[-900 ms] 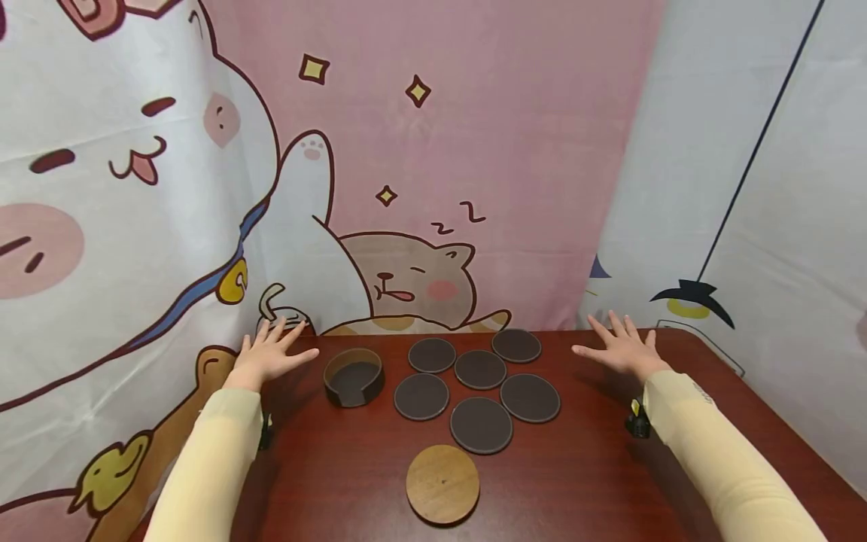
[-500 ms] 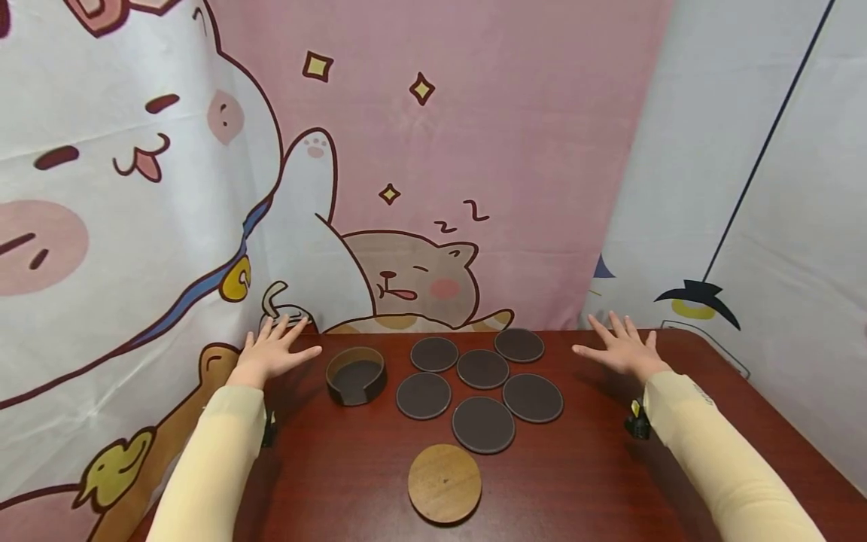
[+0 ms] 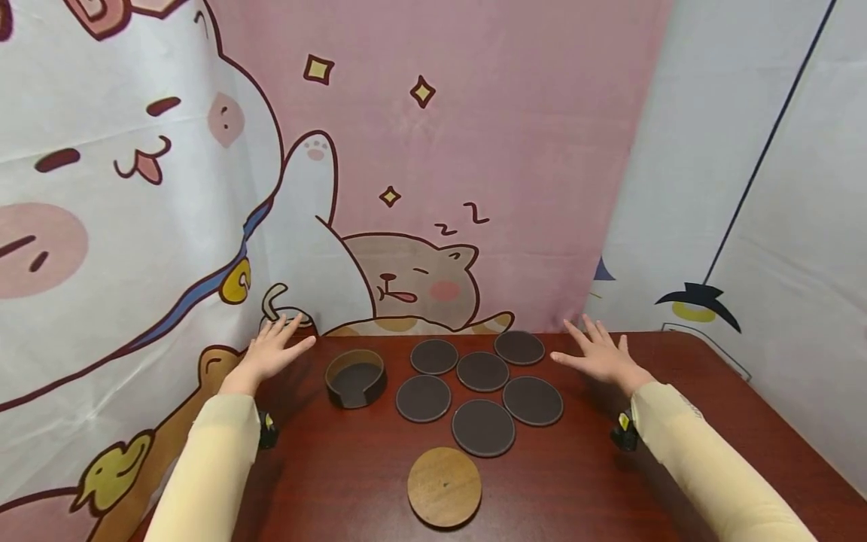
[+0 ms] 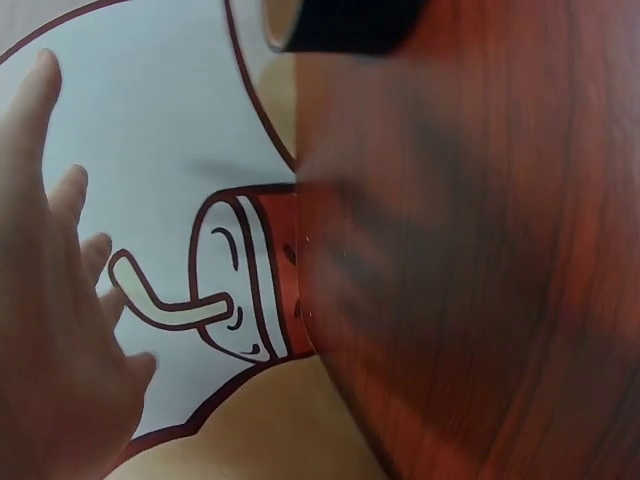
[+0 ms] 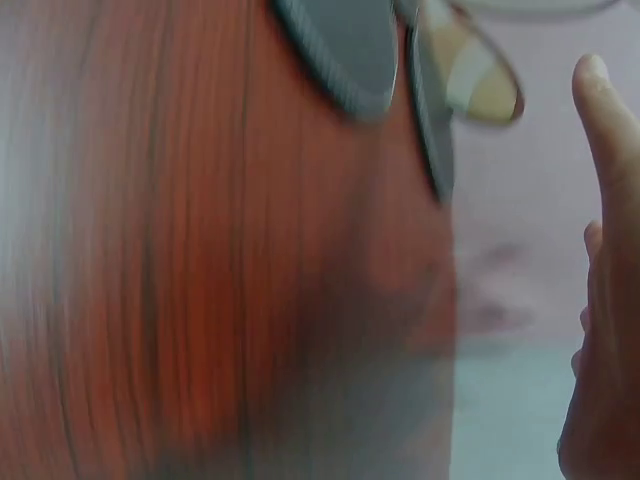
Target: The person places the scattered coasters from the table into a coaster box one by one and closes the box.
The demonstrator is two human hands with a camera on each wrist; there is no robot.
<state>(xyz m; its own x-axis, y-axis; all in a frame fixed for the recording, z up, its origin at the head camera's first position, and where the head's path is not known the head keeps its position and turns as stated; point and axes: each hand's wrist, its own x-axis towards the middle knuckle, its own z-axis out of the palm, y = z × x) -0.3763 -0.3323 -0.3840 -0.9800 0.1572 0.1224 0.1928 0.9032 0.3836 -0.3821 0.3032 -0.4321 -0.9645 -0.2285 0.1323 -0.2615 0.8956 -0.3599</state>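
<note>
- Just now, the right hand (image 3: 599,357) has swung inward, nearer the dark discs (image 3: 483,427); the left hand (image 3: 264,358) has barely shifted.
- Both hands' fingers are spread wide, gripping nothing.
- All six dark discs lie flat right of the holder (image 3: 375,389), the wooden disc (image 3: 444,488) nearer the person.
- Handling seems not yet begun.

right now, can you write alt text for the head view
A person's left grip and right grip, fingers spread and holding nothing, flank six dark discs and a round holder on a reddish table. A wooden disc lies nearest the viewer; cartoon-print fabric hangs behind.
</note>
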